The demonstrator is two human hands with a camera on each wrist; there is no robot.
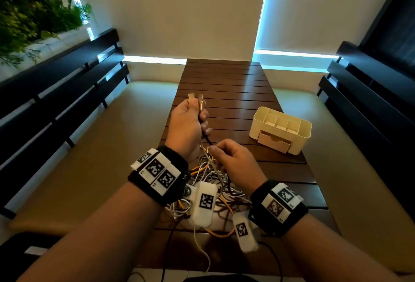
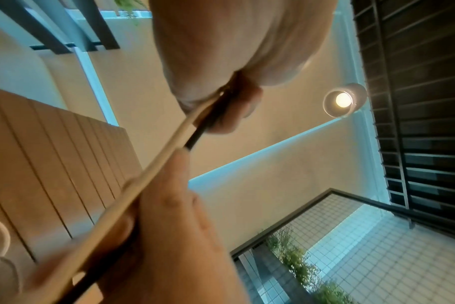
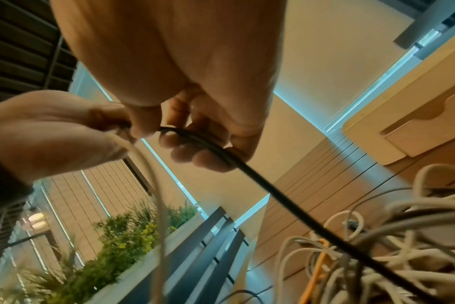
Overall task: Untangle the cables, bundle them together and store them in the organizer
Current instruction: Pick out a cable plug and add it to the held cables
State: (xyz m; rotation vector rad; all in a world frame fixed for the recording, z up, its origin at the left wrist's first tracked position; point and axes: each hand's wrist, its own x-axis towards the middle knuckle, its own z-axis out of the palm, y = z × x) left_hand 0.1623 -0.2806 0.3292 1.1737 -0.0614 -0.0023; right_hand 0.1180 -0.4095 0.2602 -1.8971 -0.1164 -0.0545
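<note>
My left hand (image 1: 190,120) is raised over the slatted table (image 1: 224,79) and grips several cable ends, their plugs (image 1: 196,99) sticking out above the fist. A black cable (image 1: 206,138) and a white cable (image 2: 153,170) run down from it. Just below, my right hand (image 1: 215,150) holds the black cable (image 3: 286,201) in curled fingers. That cable leads into the tangle of white, orange and dark cables (image 1: 206,169) lying under both wrists. The cream organizer (image 1: 301,133) stands to the right with its drawer closed and its top compartments open.
Cushioned benches with dark slatted backs flank the table on both sides. Green plants (image 1: 33,12) stand far left. A white cable (image 1: 199,250) trails from the tangle toward the table's near edge. Bare slats lie beyond the hands.
</note>
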